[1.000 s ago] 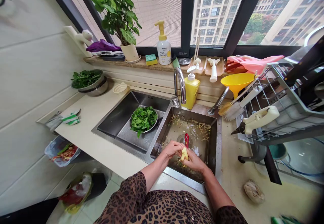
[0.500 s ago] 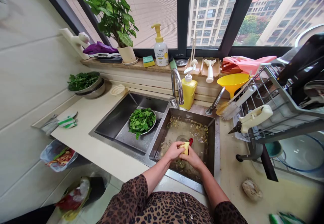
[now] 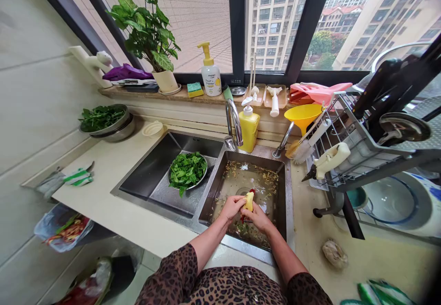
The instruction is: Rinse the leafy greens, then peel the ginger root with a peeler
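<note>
Both my hands are over the right sink basin (image 3: 288, 194), which holds cloudy water with many small scraps floating in it. My left hand (image 3: 233, 207) pinches a pale yellow, knobby piece of ginger (image 3: 248, 199) from the left. From the lower right, my right hand (image 3: 259, 218) closes its fingers on the same piece. Something red, like a chili pepper (image 3: 252, 190), shows just behind the ginger; more red shows below it, partly hidden by the fingers. In the left basin (image 3: 144, 176) a round bowl of leafy greens (image 3: 188, 171) rests near the divider.
The faucet (image 3: 236, 121) rises behind the divider, with a yellow soap bottle (image 3: 248, 131) beside it. At right stands a wire dish rack (image 3: 347, 130) with utensils. Stacked bowls of greens (image 3: 106, 123) sit at the far left. A small wrapped lump (image 3: 335, 253) lies on the right counter.
The camera view has shifted slightly. The ginger has turned in my fingers and now stands more upright, tilted right. Red now shows below it as well.
</note>
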Tool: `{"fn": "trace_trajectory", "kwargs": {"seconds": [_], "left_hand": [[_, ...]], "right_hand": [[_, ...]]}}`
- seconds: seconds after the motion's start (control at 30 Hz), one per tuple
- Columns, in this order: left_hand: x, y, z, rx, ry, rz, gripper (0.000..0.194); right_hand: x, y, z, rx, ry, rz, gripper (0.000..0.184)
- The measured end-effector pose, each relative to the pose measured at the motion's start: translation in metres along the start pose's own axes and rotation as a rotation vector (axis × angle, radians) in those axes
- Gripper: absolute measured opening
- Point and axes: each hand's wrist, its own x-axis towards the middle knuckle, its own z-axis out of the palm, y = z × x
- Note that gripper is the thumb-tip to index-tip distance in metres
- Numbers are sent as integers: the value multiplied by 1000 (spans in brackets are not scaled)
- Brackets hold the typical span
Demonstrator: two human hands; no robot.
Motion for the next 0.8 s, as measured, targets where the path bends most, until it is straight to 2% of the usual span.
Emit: {"fn": "trace_trajectory", "kwargs": {"seconds": [0.23, 0.47, 0.57, 0.67, 0.7, 0.8], "left_hand": [[2, 3, 2, 52, 50, 33, 31], [-1, 10, 3, 95, 57, -18, 33], [2, 9, 0, 172, 72, 11, 31], [12, 7, -6, 335, 57, -9, 34], [16, 5, -9, 432, 47, -8, 36], [33, -7, -20, 852, -18, 32, 44]], "right_hand": [[-2, -4, 0, 32, -41, -12, 45], [2, -3, 4, -23, 4, -54, 33], [4, -6, 7, 10, -6, -69, 32], [6, -10, 8, -95, -20, -24, 22], [7, -11, 7, -206, 28, 37, 19], [10, -8, 2, -309, 264, 126, 23]]}}
